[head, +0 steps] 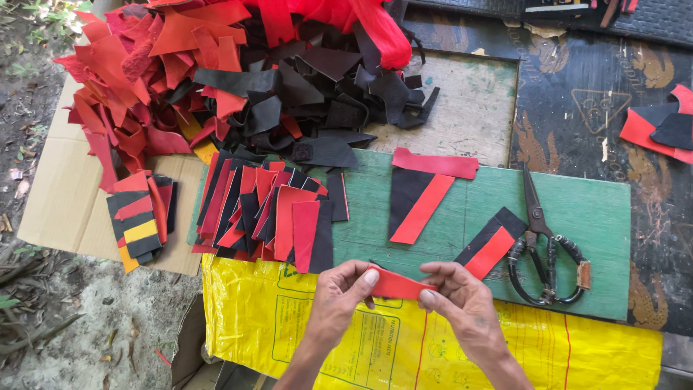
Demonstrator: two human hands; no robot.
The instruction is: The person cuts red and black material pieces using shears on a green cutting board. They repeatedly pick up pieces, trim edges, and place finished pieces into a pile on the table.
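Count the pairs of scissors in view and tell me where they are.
1. The scissors lie on the green board, right of both hands; more could be hidden under the scrap pile.

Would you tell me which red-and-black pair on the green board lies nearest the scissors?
The small slanted pair, just left of the scissors handles; the larger pair lies farther left, under a red strip.

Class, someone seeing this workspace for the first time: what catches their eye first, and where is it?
A big heap of red and black scraps fills the top left. At bottom centre, the left hand and right hand pinch a red strip above a yellow sack. Black scissors lie on the green board, right.
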